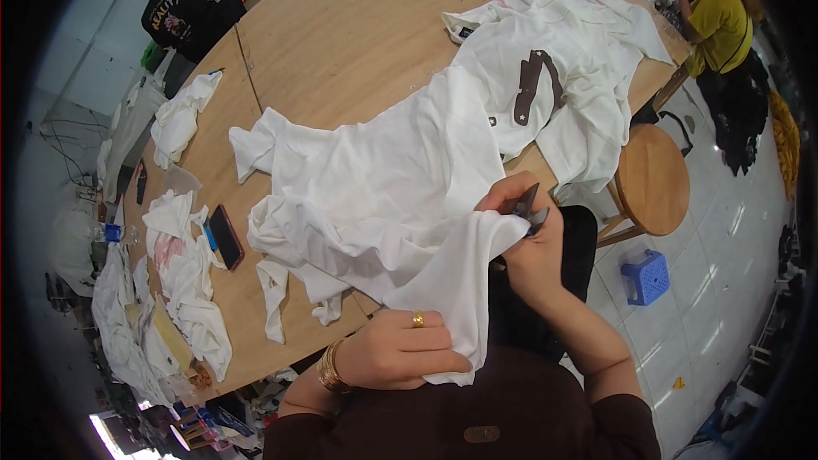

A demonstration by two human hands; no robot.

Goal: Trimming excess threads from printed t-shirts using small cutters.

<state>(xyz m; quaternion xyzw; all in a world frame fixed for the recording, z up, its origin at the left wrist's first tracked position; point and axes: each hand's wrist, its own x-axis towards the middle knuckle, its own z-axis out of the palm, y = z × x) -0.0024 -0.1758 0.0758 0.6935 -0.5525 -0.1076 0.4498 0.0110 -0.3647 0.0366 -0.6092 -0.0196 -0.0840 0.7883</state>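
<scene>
A white cloth garment lies across the table, and its near part is drawn over the edge towards me. My left hand, with a ring and bracelets, is closed on the garment's lower corner. On the other side, my right hand grips dark thread snips, their pointed blades showing above the fingers. The same hand also pinches the garment's edge, so the cloth is stretched between both hands. Just beyond lies another white garment with a dark brown printed patch, bunched and touching the first.
The wooden table carries white cloth pieces and a phone at left. To the right stand a round wooden stool and a blue plastic stool. One person is at far left, another at far right.
</scene>
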